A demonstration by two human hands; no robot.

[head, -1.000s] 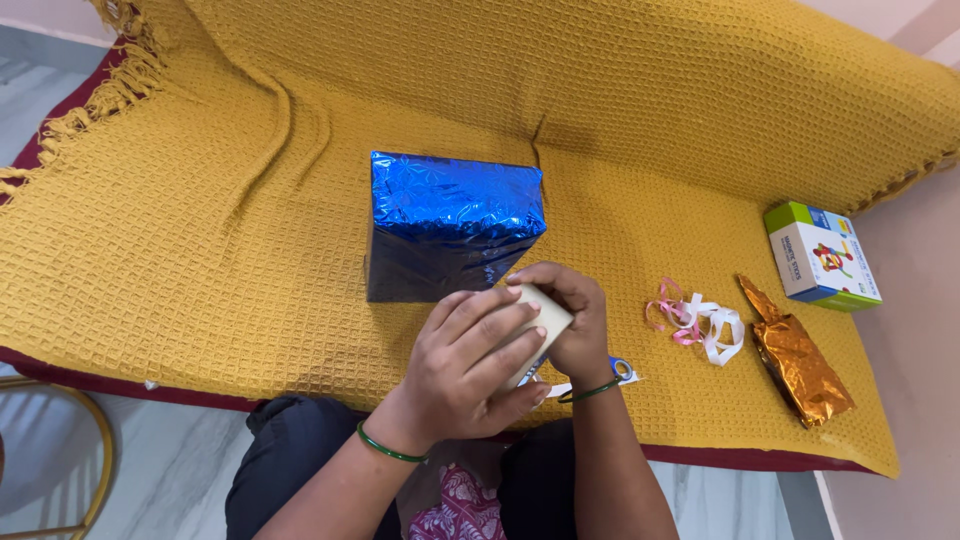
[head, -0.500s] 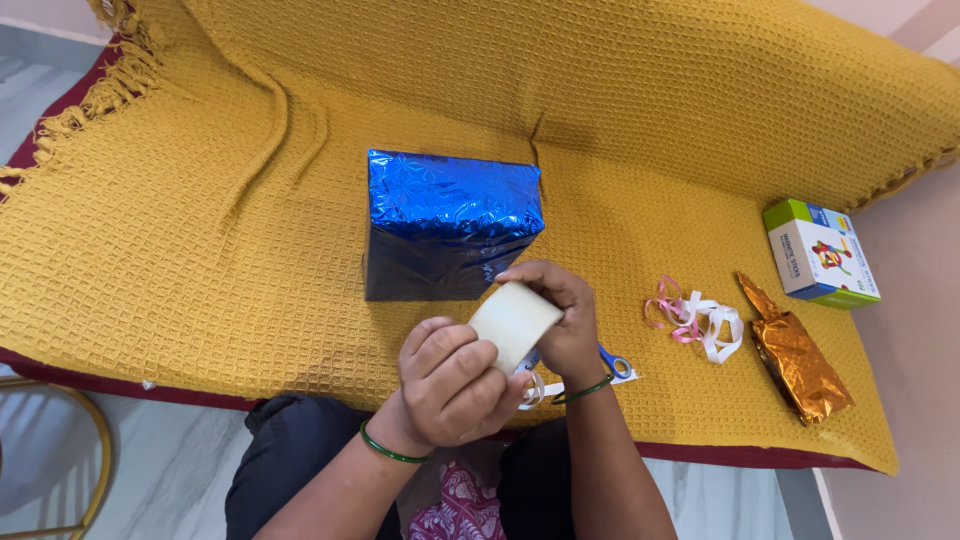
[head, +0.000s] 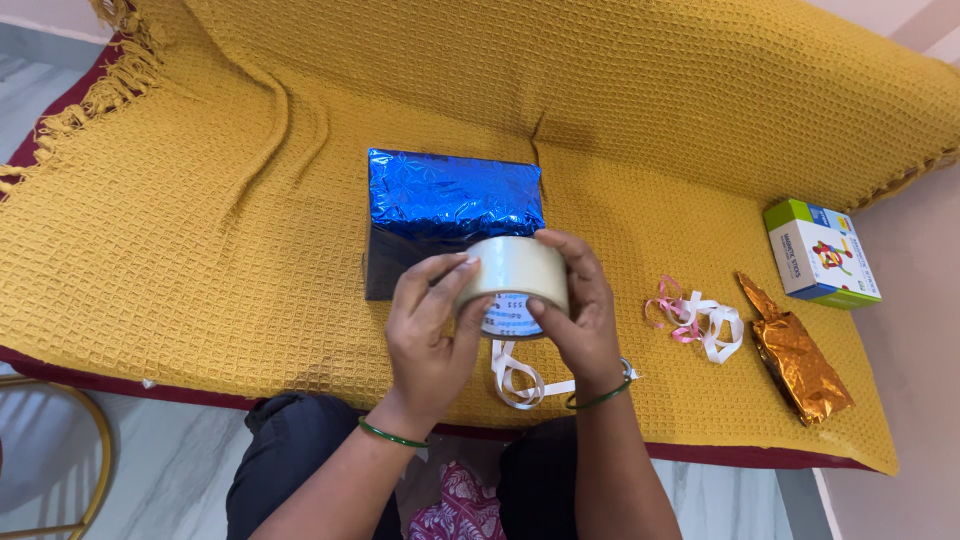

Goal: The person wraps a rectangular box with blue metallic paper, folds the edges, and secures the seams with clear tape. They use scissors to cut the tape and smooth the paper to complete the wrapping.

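tape roll now raised, both hands

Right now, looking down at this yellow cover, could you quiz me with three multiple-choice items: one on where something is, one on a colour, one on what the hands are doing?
1. Where is the small white and green box?
A. far right of the cover
B. on the blue parcel
C. on the floor

2. What colour is the wrapped parcel?
A. red
B. shiny blue
C. plain white

3. How is the roll of tape held?
A. lying loose on the cover
B. in one hand only
C. between both hands

Answers:
1 A, it lies at the right edge, above the gold foil pouch.
2 B, its foil gleams blue.
3 C, the left hand and right hand both grip it.
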